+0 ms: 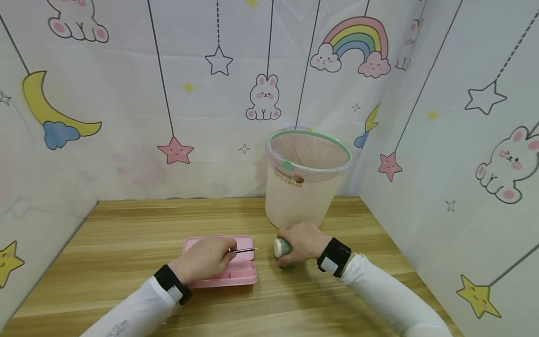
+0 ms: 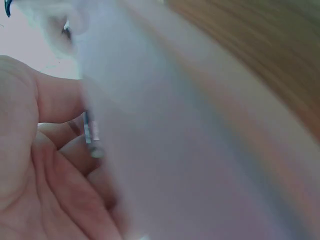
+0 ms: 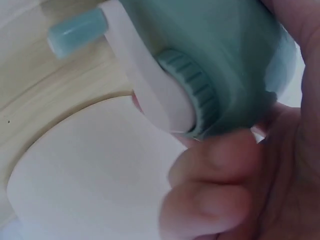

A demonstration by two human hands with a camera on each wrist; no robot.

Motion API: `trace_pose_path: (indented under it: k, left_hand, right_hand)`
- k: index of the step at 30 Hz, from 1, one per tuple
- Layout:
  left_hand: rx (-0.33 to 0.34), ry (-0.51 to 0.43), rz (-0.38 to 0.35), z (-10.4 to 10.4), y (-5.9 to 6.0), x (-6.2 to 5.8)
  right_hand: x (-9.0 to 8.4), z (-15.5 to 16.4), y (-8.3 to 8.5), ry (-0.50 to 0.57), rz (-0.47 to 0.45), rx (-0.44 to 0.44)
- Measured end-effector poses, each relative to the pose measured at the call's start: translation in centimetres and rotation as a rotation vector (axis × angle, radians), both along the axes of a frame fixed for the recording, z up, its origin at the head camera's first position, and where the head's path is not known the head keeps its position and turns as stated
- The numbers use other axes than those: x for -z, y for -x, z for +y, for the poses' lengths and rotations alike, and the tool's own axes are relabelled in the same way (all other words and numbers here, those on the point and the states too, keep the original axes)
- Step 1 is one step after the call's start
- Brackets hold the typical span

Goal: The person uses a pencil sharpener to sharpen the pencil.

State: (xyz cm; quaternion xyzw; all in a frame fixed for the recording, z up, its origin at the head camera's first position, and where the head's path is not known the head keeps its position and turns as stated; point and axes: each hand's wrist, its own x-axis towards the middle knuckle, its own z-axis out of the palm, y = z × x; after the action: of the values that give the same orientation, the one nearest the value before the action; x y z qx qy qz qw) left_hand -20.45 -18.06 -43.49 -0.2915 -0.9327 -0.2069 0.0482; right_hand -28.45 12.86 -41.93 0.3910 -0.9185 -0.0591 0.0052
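Down on the wooden tabletop (image 1: 126,243), the right hand (image 1: 304,239) has its fingers wrapped around a small teal sharpener-like gadget (image 1: 282,248); the right wrist view shows its ribbed teal knob and a white crank arm with a teal handle. It sits just in front of the pale bin (image 1: 301,187), close to the base. The left hand (image 1: 206,257) pinches a thin dark stick (image 1: 243,251), possibly a pencil or liner, between thumb and fingers; the left wrist view is too blurred to show more than a short piece of it against the fingers. That hand rests over a pink tray (image 1: 240,276) with shallow compartments.

The stick's long axis runs nearly level, left to right, its free tip pointing at the gadget's white end. Tip and gadget are near each other but apart, with bare wood between. The gadget lies to the right of the left-hand grip, and the right hand already holds it.

By count: one stick, one gadget, one pink tray, one bin, two hands.
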Motion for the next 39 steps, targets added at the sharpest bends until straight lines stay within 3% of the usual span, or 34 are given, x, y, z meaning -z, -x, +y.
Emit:
trace_pose_path:
  k: [4, 10, 14, 19, 27, 39]
  left_hand:
    - [0.059, -0.017, -0.062, 0.7, -0.8, -1.0]
    - [0.069, 0.021, -0.033, 1.2, -0.9, -2.1]
    - [0.077, 0.027, -0.056, 1.6, 0.0, -1.9]
    - [0.109, 0.04, -0.114, 2.2, 0.9, -0.7]
    - [0.133, 0.057, -0.068, 3.1, 1.2, -0.2]
    - [0.068, 0.101, -0.077, 3.8, 2.1, 0.8]
  right_hand:
    - [-0.3, -0.1, 0.0, 0.027, 0.03, -0.046]
    - [-0.4, -0.4, 0.0, 0.031, 0.032, -0.052]
    - [-0.3, -0.2, 0.0, 0.047, 0.0, -0.039]
    - [0.1, 0.2, -0.1, 0.053, -0.05, -0.029]
    - [0.0, 0.2, -0.3, 0.071, -0.059, -0.044]
    - [-0.2, 0.2, 0.3, 0.071, -0.054, -0.048]
